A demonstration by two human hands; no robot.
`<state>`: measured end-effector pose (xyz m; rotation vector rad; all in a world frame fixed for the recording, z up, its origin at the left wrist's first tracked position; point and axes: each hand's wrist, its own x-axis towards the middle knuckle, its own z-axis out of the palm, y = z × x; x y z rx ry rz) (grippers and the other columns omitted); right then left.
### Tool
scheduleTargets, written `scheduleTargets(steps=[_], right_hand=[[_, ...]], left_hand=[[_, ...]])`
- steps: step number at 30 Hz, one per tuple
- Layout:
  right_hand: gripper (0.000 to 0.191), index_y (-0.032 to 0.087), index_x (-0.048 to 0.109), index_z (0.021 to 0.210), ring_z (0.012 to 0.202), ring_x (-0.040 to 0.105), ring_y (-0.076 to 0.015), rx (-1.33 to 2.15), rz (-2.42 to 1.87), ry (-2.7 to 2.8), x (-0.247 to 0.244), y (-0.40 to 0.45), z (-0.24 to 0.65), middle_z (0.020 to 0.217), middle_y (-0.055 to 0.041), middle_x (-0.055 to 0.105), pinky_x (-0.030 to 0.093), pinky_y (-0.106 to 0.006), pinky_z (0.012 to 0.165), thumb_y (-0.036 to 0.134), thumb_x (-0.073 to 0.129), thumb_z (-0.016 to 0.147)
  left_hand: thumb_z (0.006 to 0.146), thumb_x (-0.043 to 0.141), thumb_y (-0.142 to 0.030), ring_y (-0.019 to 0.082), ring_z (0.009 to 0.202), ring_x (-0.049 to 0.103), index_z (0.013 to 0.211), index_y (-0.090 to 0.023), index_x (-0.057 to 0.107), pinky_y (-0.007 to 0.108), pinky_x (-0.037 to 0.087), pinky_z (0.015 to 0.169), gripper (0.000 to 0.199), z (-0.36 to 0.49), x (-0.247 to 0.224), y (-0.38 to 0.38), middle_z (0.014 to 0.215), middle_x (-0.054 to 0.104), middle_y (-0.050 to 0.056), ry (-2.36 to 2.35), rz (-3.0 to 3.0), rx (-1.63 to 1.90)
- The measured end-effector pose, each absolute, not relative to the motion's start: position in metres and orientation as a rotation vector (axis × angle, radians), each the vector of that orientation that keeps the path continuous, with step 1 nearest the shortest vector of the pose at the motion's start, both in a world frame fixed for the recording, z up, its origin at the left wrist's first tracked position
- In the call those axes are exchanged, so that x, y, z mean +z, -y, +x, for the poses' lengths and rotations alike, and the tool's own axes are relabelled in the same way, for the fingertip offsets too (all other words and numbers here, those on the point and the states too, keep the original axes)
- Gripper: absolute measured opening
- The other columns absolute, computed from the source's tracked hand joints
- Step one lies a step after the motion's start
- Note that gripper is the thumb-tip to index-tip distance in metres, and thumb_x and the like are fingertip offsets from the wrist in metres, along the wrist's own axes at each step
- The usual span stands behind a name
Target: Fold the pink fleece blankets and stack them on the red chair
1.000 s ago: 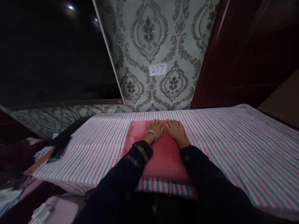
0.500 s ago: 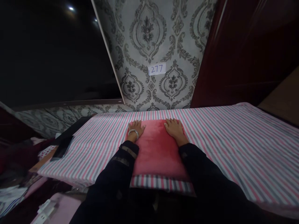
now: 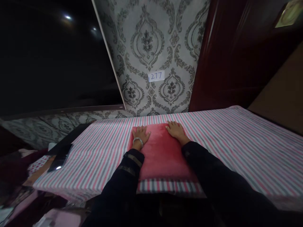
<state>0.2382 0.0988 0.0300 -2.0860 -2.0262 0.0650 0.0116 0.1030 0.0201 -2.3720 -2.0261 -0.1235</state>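
A red plush cushion [image 3: 163, 157], roughly square, lies flat on a striped cloth [image 3: 101, 151] of pink, grey and white. My left hand [image 3: 141, 135], with a silvery bangle at the wrist, rests on the cushion's far left part, fingers spread. On the far right corner lies my right hand [image 3: 175, 130], palm down with its fingers stretched out. Neither hand grips anything. Both forearms, in dark sleeves, reach over the sides of the cushion and hide parts of its edges.
A phone [image 3: 61, 158] lies at the cloth's left edge. Behind stand a large dark television [image 3: 59, 63] and a patterned wall with a paper label [image 3: 156, 76] reading 277. A dark red glossy panel [image 3: 227, 56] rises at the right. Clothes and a pink object [image 3: 62, 217] are at lower left.
The view has shifted slightly. My left hand has slid a little inward and nearer on the cushion. My right hand stays at the far right corner.
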Motion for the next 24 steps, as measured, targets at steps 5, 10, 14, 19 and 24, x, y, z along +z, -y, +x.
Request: scheduleTargets(steps=[5, 10, 14, 19, 24], right_hand=[[0.054, 0.02, 0.04, 0.154, 0.151, 0.026, -0.033, -0.035, -1.849, 2.232, 0.05, -0.09, 0.186, 0.163, -0.0143, 0.033, 0.02, -0.057, 0.118, 0.039, 0.036, 0.103], [0.048, 0.02, 0.047, 0.149, 0.147, 0.035, -0.0258, -0.027, -1.711, 2.334, 0.027, -0.075, 0.154, 0.16, -0.0102, 0.04, 0.029, -0.05, 0.118, 0.032, 0.032, 0.105], [0.052, 0.017, 0.045, 0.15, 0.148, 0.033, -0.0288, -0.018, -1.83, 2.251, 0.021, -0.08, 0.188, 0.159, -0.0133, 0.04, 0.024, -0.053, 0.12, 0.037, 0.035, 0.104], [0.058, 0.014, 0.04, 0.153, 0.149, 0.028, -0.0354, 0.051, -2.129, 1.958, 0.019, -0.084, 0.253, 0.162, -0.0179, 0.034, 0.02, -0.063, 0.117, 0.042, 0.032, 0.104], [0.063, 0.02, 0.023, 0.161, 0.15, 0.028, -0.0355, 0.296, -2.243, 1.692, 0.005, -0.074, 0.283, 0.165, -0.0164, 0.027, 0.028, -0.063, 0.114, 0.048, 0.025, 0.104]], left_hand=[[0.101, 0.027, -0.05, 0.033, 0.152, 0.024, 0.157, -0.023, 0.035, 0.066, 0.017, 0.119, 0.063, 0.011, 0.02, -0.103, 0.164, 0.033, 0.008, 2.004, -2.361, -0.156], [0.099, 0.031, -0.044, 0.034, 0.151, 0.025, 0.157, -0.025, 0.036, 0.066, 0.018, 0.119, 0.061, 0.01, 0.02, -0.106, 0.164, 0.033, 0.007, 2.002, -2.368, -0.127], [0.1, 0.029, -0.04, 0.033, 0.151, 0.027, 0.157, -0.024, 0.036, 0.066, 0.02, 0.119, 0.06, 0.011, 0.022, -0.105, 0.164, 0.033, 0.006, 2.014, -2.371, -0.136], [0.1, 0.028, -0.042, 0.031, 0.151, 0.025, 0.157, -0.025, 0.036, 0.066, 0.018, 0.119, 0.06, 0.013, 0.024, -0.104, 0.164, 0.034, 0.007, 2.025, -2.359, -0.137], [0.1, 0.028, -0.044, 0.032, 0.152, 0.024, 0.157, -0.025, 0.036, 0.065, 0.018, 0.12, 0.06, 0.014, 0.022, -0.106, 0.164, 0.033, 0.006, 2.022, -2.358, -0.139]])
